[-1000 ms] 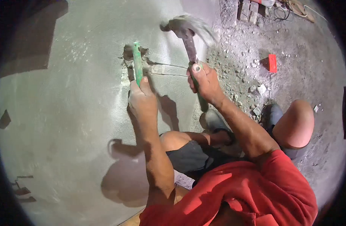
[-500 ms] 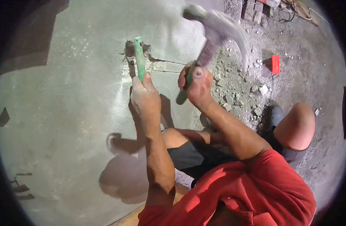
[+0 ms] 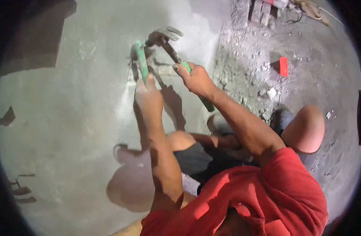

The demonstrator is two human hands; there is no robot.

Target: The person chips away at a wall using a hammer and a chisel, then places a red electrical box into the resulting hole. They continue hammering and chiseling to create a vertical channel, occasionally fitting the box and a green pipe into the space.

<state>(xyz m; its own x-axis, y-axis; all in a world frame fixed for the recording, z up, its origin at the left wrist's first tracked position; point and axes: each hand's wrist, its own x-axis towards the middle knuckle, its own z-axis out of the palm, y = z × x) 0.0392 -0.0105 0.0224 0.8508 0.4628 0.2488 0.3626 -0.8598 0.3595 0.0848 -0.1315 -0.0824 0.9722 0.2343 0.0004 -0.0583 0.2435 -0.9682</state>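
My left hand (image 3: pixel 149 98) is wrapped around the lower part of a green chisel (image 3: pixel 142 63), which lies over a broken-out hole in the grey plastered wall (image 3: pixel 90 98). In my right hand (image 3: pixel 197 80) is a claw hammer (image 3: pixel 170 51) with a green grip, held around the upper part of that grip. The hammer's head is right beside the chisel's far end, claw pointing away to the right. From the hole a chipped channel (image 3: pixel 166 70) runs right, partly hidden behind the hammer and my right hand.
Broken rubble (image 3: pixel 243 88) lies along the foot of the wall. On the dusty floor stands a small red box (image 3: pixel 283 67). Wooden slats (image 3: pixel 261 13) and cables are at the top right. My bent knee (image 3: pixel 306 128) is on the right, and shadows fall across the wall.
The hammer has swung left and down from its raised position to the chisel's end, my right hand moving with it. My left hand and the chisel have shifted slightly.
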